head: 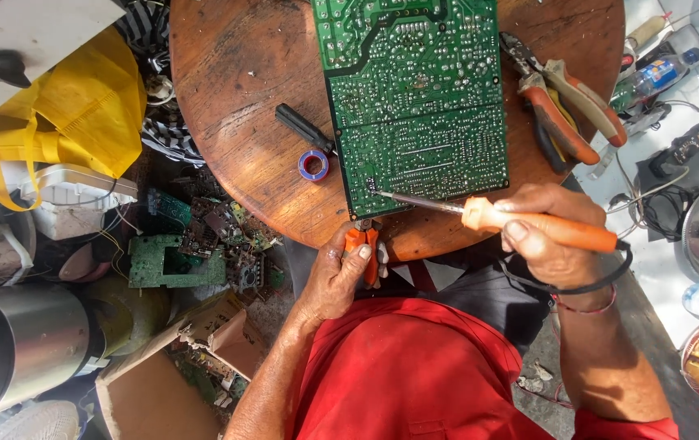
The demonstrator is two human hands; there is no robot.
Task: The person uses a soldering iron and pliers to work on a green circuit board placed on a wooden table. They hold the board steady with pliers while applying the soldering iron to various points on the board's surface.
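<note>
Green and studded with solder joints, a circuit board [414,98] lies solder-side up across the middle of a round wooden worktop [235,98], its near edge reaching close to the worktop's near rim. The person's right hand [549,236] is clenched around the orange handle of a soldering iron [496,216], whose metal tip touches the board at its near left corner. The left hand [335,277] grips small orange-handled pliers [363,244] at the worktop's near edge, the jaws pointing at the same corner of the board; whether they pinch anything cannot be told. Just left of the board lie a black-handled tool [303,127] and a small blue-and-red roll of tape [313,165]. Larger pliers [561,102] with orange and tan grips rest at the worktop's right edge, beside the board. Below the worktop's left edge, scrap boards [194,244] lie heaped near a torn cardboard box [178,375] and a yellow bag [80,106].
</note>
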